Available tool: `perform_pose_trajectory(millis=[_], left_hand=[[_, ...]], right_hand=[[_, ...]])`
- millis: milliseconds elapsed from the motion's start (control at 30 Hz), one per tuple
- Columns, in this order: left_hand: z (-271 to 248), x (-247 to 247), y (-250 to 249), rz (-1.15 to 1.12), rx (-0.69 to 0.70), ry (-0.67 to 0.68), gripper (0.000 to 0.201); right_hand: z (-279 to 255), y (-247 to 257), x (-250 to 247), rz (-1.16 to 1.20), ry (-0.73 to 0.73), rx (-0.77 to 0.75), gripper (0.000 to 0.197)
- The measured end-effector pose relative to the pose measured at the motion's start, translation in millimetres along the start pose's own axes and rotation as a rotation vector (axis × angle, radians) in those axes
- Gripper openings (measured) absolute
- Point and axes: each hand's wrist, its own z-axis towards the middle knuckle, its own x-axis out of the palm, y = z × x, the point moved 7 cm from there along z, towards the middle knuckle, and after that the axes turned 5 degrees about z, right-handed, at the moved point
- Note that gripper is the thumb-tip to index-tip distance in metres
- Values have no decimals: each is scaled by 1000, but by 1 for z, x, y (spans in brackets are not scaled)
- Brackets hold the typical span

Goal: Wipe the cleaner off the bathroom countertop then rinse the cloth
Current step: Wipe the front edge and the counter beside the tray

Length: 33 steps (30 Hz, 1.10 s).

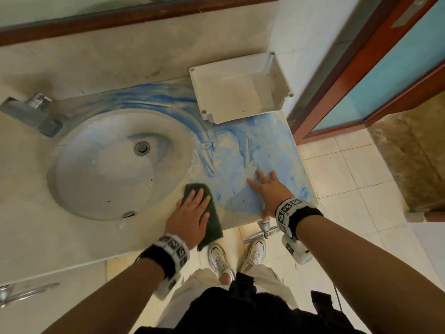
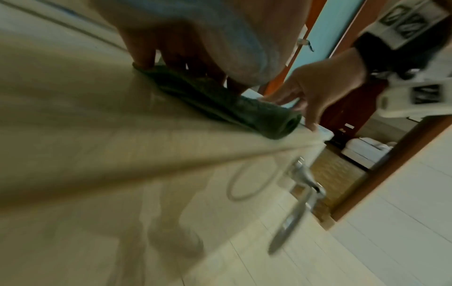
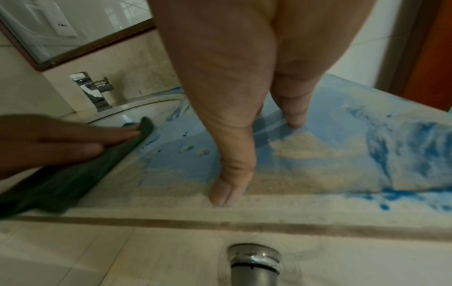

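A dark green cloth (image 1: 212, 213) lies flat on the beige countertop (image 1: 72, 237) near its front edge, just right of the round sink (image 1: 108, 165). My left hand (image 1: 190, 213) presses on the cloth with straight fingers; the left wrist view shows the cloth (image 2: 244, 110) under my fingertips. Blue cleaner (image 1: 252, 145) is smeared over the right part of the countertop and around the back of the sink. My right hand (image 1: 265, 189) rests flat and open on the blue cleaner (image 3: 318, 135), thumb at the front edge.
A white plastic tray (image 1: 240, 92) stands at the back right of the countertop. A chrome tap (image 1: 36, 112) is mounted on the wall left of the sink, below a framed mirror (image 1: 96, 10). A door (image 1: 385, 68) stands to the right. A chrome pipe (image 1: 262, 227) hangs under the counter.
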Motion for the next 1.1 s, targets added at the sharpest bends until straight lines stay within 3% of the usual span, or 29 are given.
perform_pose_trajectory(millis=[133, 400, 567, 700, 933, 1033, 1100], left_hand=[[37, -11, 4, 37, -34, 20, 53], [-67, 37, 16, 1, -19, 152, 60], [-17, 13, 42, -47, -131, 13, 62], [19, -5, 44, -63, -254, -18, 53], [-44, 24, -22, -119, -162, 67, 66], [-27, 21, -20, -96, -179, 58, 69], [-6, 13, -8, -88, -228, 11, 60]], right_hand=[[-3, 1, -2, -6, -1, -1, 123], [-3, 0, -1, 4, -7, -11, 122], [-2, 2, -3, -29, 2, -13, 123], [-3, 2, -2, -41, -9, -19, 123], [1, 0, 1, -46, -37, -53, 124], [-1, -2, -1, -71, -55, -87, 120], [-2, -6, -2, -75, -61, -122, 118]])
